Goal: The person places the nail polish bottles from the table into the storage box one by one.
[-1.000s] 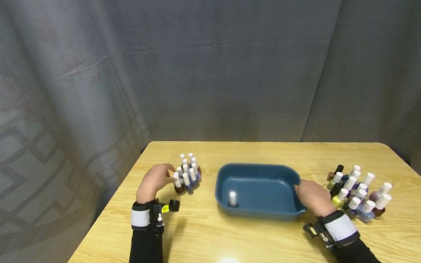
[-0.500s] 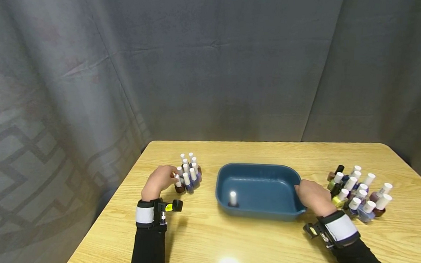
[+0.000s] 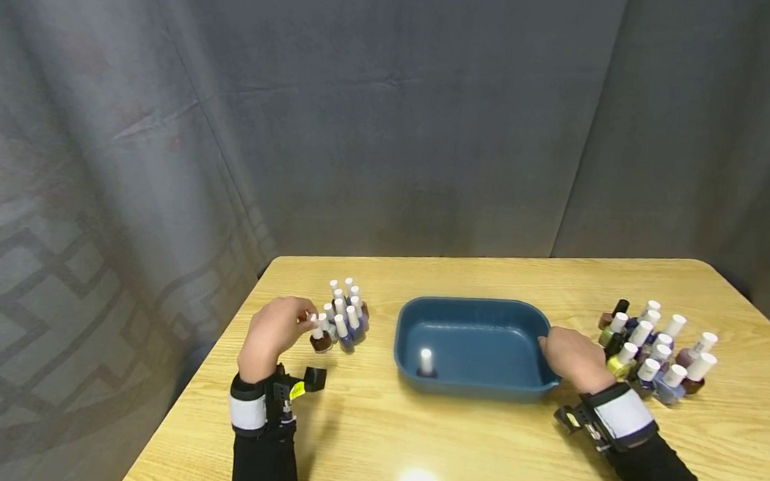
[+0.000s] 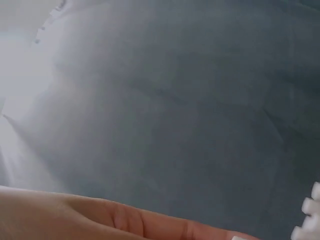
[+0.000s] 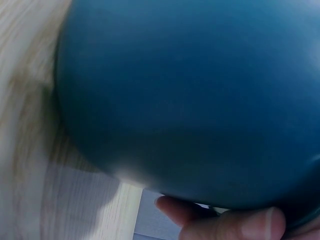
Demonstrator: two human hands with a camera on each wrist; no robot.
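Observation:
At the left cluster of nail polish bottles [image 3: 341, 325], my left hand [image 3: 273, 331] pinches the white cap of a dark red nail polish bottle [image 3: 321, 342] at the near left edge. That bottle stands upright on the table. In the left wrist view only the edge of the left hand [image 4: 150, 224] and a few white caps [image 4: 311, 215] show. My right hand [image 3: 571, 361] grips the right rim of a blue plastic bin [image 3: 475, 388]; its thumb and fingers [image 5: 257, 225] show at the rim in the right wrist view. One white-capped bottle [image 3: 426, 362] stands inside the bin, front left.
Another cluster of nail polish bottles [image 3: 659, 353], mostly white-capped with a couple of black caps, stands right of the right hand. All of it is on a light wooden table [image 3: 372, 446]. A grey curtain [image 3: 418, 125] hangs behind the table.
The left hand first shifted slightly right, then back left. The dark red bottle has moved a little left with it, exposing a pale bottle behind. The right hand and bin have stayed put.

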